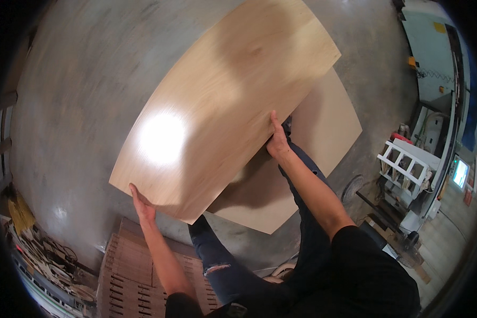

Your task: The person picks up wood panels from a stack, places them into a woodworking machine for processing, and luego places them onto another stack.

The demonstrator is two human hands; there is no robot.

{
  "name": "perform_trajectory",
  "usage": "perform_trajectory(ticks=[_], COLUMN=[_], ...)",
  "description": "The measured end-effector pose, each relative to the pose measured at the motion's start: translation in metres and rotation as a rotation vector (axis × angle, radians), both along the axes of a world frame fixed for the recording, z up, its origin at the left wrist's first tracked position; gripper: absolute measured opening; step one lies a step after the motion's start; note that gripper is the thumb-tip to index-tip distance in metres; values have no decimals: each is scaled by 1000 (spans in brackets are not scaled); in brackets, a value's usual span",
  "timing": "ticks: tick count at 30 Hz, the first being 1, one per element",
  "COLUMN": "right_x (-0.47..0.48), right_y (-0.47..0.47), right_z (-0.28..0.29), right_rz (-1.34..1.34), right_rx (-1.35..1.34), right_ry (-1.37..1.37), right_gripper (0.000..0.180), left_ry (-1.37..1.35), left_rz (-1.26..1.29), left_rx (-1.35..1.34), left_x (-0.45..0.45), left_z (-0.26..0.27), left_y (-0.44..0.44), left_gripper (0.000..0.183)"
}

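Observation:
A large pale wooden panel (222,107), seemingly plywood, is held up before me at a slant. My left hand (144,208) grips its near short edge, thumb on the upper face and fingers hidden beneath. On the long right edge, my right hand (278,139) holds the same panel, its thumb also on top. Beneath it lies a second pale panel (330,123), partly covered by the first and by my leg. A bright glare spot whitens part of the upper panel near my left hand.
Grey concrete floor (75,111) surrounds the panels. A stack of brown slotted boards (131,274) stands at lower left, close to my leg. To the right are a white rack (403,163), a round-based stand (353,189), a lit screen (460,173) and a large pale machine (431,55).

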State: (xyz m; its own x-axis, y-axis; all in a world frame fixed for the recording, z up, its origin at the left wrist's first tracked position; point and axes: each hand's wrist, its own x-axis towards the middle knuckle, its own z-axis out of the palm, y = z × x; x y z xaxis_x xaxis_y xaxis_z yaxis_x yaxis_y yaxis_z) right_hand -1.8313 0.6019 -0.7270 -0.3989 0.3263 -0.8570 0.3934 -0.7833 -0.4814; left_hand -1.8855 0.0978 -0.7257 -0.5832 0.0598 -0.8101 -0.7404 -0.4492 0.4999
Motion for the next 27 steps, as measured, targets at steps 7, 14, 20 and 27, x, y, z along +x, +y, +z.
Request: perform_trajectory(ticks=[7, 14, 20, 27], right_x=[-6, 34, 54, 91], right_y=[-21, -45, -194, -265], right_z=[9, -4, 22, 2], right_rz=[-115, -263, -213, -212], right_rx=[59, -148, -154, -225], right_ry=[6, 163, -30, -20], right_gripper=[88, 90, 85, 67], left_ry=[-95, -14, 116, 284], left_rz=[60, -27, -122, -1228], left_rx=[-89, -17, -630, -617], left_x=[-1, 5, -50, -184], left_z=[16, 8, 6, -5], left_y=[15, 8, -41, -28], left_gripper=[90, 95, 87, 82])
